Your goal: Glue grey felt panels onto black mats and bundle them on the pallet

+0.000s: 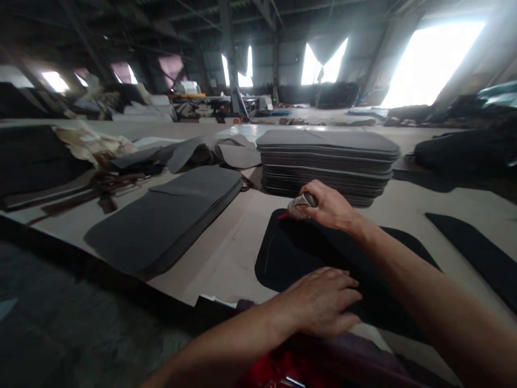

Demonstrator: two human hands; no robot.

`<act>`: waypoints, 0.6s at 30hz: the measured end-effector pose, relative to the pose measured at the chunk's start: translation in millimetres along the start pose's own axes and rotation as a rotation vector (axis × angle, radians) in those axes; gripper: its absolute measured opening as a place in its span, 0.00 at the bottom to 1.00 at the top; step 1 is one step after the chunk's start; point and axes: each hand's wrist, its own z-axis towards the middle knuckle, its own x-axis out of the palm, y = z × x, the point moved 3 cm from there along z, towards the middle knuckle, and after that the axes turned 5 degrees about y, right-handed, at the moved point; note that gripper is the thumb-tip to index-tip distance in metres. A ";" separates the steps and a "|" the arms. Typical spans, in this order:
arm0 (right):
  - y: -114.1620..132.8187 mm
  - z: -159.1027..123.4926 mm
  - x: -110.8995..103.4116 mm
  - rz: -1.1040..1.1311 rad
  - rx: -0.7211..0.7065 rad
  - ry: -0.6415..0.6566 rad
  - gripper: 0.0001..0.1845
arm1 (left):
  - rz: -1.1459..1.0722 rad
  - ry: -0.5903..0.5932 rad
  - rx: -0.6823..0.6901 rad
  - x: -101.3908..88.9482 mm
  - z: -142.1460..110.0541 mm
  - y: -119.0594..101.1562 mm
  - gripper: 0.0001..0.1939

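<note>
A black rounded sheet [283, 258] lies flat on the table in front of me, with a thin pale line near its left end. In my right hand [329, 205] is a short hand tool [299, 206] with a light, worn body, a dark rear end and a red tip; its exact kind is not clear. That tip is at the sheet's far left part. My left hand [325, 302] is open, palm down over the near edge of the same sheet, fingers somewhat apart. Whether it presses on the sheet cannot be made out. My right forearm covers part of the sheet.
A tall stack of grey sheets [327, 167] stands just behind the black sheet. To the left lies a lower grey stack [169, 215]. Another black piece [476, 250] is at right. Curled grey scraps [210, 151] lie farther back. The table edge [121, 283] runs along the front left.
</note>
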 end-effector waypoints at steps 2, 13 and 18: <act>-5.5 5.7 2.0 -0.008 0.011 -0.007 0.13 | -0.013 -0.008 -0.004 1.4 -0.2 0.9 0.23; -37.4 -1.0 -30.1 -0.056 0.179 0.078 0.14 | -0.110 -0.018 -0.046 4.0 -0.7 3.7 0.21; -60.2 -36.2 -62.0 -0.080 0.346 0.119 0.13 | -0.095 0.005 -0.062 2.9 -0.6 2.6 0.20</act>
